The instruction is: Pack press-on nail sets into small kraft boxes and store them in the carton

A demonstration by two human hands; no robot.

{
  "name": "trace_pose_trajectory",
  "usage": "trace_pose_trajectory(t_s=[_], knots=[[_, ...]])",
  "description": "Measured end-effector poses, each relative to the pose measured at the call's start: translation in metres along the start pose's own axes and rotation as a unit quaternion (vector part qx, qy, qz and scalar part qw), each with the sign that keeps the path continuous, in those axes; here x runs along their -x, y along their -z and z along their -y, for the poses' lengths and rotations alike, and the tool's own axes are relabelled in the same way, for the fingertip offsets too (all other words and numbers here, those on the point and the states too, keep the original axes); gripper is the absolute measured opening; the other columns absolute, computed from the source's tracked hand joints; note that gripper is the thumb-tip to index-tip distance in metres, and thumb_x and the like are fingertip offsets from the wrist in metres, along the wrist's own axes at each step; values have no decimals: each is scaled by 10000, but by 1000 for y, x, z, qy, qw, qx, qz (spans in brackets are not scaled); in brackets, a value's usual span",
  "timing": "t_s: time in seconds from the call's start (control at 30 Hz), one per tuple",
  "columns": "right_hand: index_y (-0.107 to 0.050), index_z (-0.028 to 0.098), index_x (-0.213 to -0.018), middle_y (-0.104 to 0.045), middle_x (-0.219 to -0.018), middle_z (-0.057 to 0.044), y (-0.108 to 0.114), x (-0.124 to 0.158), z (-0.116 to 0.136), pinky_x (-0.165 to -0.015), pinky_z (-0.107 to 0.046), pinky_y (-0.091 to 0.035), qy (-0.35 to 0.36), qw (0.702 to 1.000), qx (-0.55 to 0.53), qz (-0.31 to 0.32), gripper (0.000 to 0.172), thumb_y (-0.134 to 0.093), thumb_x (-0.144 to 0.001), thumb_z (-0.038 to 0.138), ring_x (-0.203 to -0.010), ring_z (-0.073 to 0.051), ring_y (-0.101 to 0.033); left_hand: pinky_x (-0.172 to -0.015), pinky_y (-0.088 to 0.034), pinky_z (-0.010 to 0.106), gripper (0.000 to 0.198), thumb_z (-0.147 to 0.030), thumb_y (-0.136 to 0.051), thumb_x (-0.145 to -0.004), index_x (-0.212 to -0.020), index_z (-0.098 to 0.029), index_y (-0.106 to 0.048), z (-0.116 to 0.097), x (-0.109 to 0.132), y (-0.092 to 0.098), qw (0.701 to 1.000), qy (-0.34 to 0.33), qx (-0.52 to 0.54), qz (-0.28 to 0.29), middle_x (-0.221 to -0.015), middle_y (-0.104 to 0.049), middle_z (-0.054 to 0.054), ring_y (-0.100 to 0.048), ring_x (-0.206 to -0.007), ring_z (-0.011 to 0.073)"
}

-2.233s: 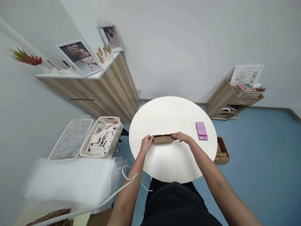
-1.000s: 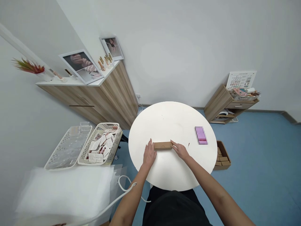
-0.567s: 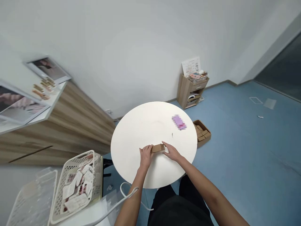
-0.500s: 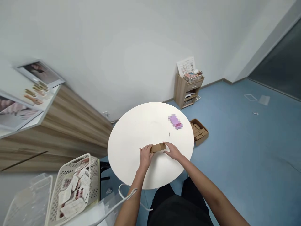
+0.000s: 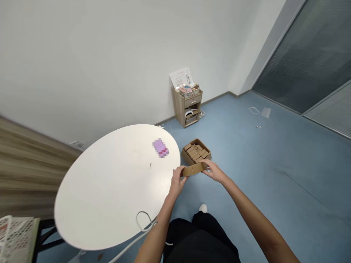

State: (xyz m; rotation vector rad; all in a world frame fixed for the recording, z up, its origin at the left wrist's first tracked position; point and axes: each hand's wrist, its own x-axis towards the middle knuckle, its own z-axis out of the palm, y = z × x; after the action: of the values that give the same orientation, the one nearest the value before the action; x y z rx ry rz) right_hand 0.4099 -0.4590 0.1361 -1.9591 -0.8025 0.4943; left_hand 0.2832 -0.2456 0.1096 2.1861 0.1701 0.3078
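Note:
I hold a small flat brown cardboard box (image 5: 194, 169) between both hands, in the air just past the right edge of the round white table (image 5: 115, 182). My left hand (image 5: 178, 179) grips its left end, fingers closed on it. My right hand (image 5: 212, 170) grips its right end the same way. Right behind the box, on the blue floor, sits an open cardboard carton (image 5: 196, 151) filled with several similar small brown boxes.
A pink blurred rectangle (image 5: 160, 148) lies on the table near its far right side, with a tiny dark speck beside it. A small wooden cabinet (image 5: 188, 106) stands against the wall. A white basket (image 5: 16, 237) is at the bottom left. A white cable (image 5: 142, 223) hangs by my left arm.
The box has been lifted off the table and carried right, beyond the table edge and close to the carton on the floor. My view has turned to the right.

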Motion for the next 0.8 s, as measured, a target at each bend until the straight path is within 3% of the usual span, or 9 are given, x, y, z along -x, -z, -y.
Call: trace_pose_trajectory(t_s=[0.13, 0.33, 0.53, 0.67, 0.8], knots=[[-565, 274, -1171, -577, -1190, -48, 56, 11, -38, -830, -318, -529, -27, 999, 16, 15, 376, -571, -801, 210, -990, -178, -593, -1071, -388, 450, 403, -284, -535, -881, -1281, -283, -478, -10, -26, -72, 999, 8, 30, 27, -1297, -574, 77, -519, -1251, 242], [-581, 259, -1107, -597, -1086, -22, 97, -10, -100, -794, -298, -494, -57, 991, 108, 47, 388, -602, -744, 124, -905, -164, -594, -1082, -398, 442, 455, -267, -505, -876, -1325, -254, -432, 9, -62, -147, 998, 33, 0, 48, -1340, -550, 79, -507, -1272, 232], [-551, 263, -1123, -573, -1111, -17, 138, -75, -171, -767, -272, -439, -89, 969, 221, 70, 412, -594, -748, 94, -929, -169, -588, -1146, -316, 437, 563, -334, -419, -910, -1451, -212, -320, 57, -105, -200, 981, 153, -75, 93, -1523, -374, 100, -337, -1412, 241], [-536, 264, -1135, -559, -1140, -16, 159, -133, -220, -736, -253, -409, -112, 951, 271, 99, 408, -596, -773, 87, -908, -160, -600, -1161, -267, 451, 649, -320, -447, -873, -1482, -156, -292, 91, -143, -238, 943, 255, -140, 162, -1589, -232, 126, -208, -1463, 277], [-520, 263, -1161, -538, -1168, -24, 168, -186, -263, -700, -243, -382, -140, 930, 310, 142, 411, -595, -797, 85, -865, -141, -605, -1165, -216, 504, 693, -269, -460, -849, -1501, -143, -262, 107, -182, -273, 899, 333, -187, 216, -1608, -121, 129, -128, -1477, 300]])
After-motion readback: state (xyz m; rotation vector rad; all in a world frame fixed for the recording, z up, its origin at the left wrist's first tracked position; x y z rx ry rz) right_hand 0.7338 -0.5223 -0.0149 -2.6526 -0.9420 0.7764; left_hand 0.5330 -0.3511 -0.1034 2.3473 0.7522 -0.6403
